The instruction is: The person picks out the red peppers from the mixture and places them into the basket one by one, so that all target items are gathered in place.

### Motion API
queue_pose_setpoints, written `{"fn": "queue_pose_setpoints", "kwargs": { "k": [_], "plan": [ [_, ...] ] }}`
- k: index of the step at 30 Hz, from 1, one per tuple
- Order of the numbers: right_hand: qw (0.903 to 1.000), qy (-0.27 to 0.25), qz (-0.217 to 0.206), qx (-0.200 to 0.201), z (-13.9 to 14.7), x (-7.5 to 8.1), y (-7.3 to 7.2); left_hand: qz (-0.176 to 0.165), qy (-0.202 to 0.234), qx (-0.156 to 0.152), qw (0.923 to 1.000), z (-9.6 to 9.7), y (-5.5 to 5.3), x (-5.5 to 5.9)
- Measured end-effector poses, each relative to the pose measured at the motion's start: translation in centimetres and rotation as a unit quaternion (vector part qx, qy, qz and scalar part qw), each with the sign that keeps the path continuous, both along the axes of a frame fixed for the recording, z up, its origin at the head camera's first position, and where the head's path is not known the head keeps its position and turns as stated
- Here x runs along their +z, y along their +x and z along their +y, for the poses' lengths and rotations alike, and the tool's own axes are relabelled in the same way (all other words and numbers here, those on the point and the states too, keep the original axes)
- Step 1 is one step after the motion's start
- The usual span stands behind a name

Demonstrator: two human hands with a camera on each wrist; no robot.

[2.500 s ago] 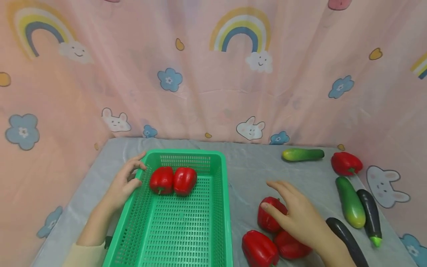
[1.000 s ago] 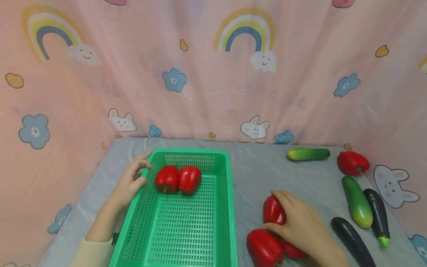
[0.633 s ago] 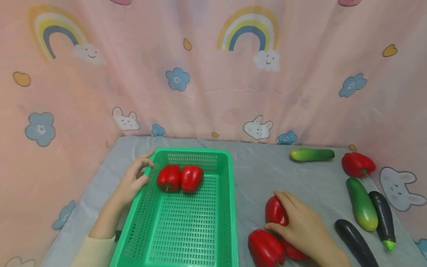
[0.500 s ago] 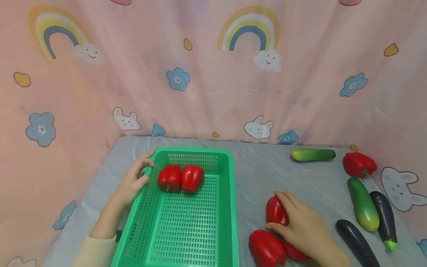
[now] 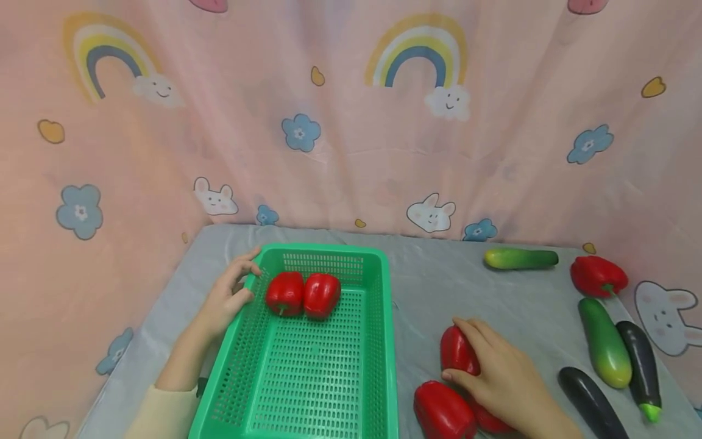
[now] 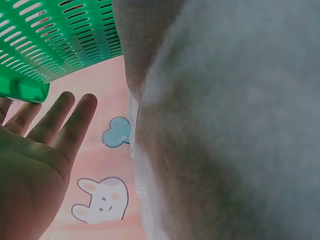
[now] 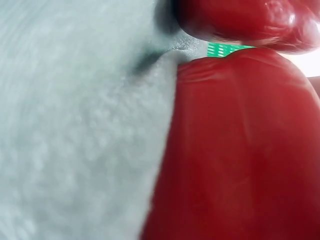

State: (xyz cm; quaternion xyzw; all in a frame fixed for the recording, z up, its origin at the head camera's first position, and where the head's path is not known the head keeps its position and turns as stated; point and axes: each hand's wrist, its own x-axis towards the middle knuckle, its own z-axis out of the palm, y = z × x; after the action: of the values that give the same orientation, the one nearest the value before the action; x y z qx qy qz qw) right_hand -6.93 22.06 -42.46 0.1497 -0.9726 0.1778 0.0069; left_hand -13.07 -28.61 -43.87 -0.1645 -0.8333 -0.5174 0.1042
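A green plastic basket (image 5: 315, 366) holds two red bell peppers side by side near its far end, the left one (image 5: 285, 294) and the right one (image 5: 322, 296). My left hand (image 5: 222, 302) holds the basket's left rim close to the far corner; in the left wrist view the outer fingers stretch past the rim. To the right of the basket my right hand (image 5: 501, 375) grips a red bell pepper (image 5: 459, 352) between thumb and fingers. Beside it lie two more, one (image 5: 443, 410) in front and one (image 5: 488, 419) partly under the hand. Red peppers fill much of the right wrist view.
On the grey cloth (image 5: 422, 274) at the right are a cucumber (image 5: 521, 258), another red bell pepper (image 5: 598, 275), a green squash-like vegetable (image 5: 606, 344) and two eggplants, one upright (image 5: 640, 366) and one nearer (image 5: 592, 402). A pink curtain (image 5: 351, 183) hangs behind.
From 2.5 s ago, my right hand has come down onto the pepper and closed its thumb and fingers around it. The whole scene shifts slightly right in view. My left hand stays on the rim.
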Motion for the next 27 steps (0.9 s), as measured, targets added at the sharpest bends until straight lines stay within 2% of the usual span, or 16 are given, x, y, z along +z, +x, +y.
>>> {"fn": "queue_pose_setpoints", "kwargs": {
  "k": [12,20,27],
  "plan": [
    [0.999,-0.006,0.042,0.014,-0.1,0.0,0.3,0.006,0.007,-0.007,0.9999,0.2,0.1,0.2],
    [0.9987,0.003,0.044,0.024,-0.9,1.3,0.0,0.008,0.006,-0.003,0.9999,0.1,0.3,0.3],
    [0.9982,-0.006,0.055,0.025,-1.8,2.8,-0.5,0.006,0.013,-0.007,0.9999,0.1,0.0,0.2]
  ]
}}
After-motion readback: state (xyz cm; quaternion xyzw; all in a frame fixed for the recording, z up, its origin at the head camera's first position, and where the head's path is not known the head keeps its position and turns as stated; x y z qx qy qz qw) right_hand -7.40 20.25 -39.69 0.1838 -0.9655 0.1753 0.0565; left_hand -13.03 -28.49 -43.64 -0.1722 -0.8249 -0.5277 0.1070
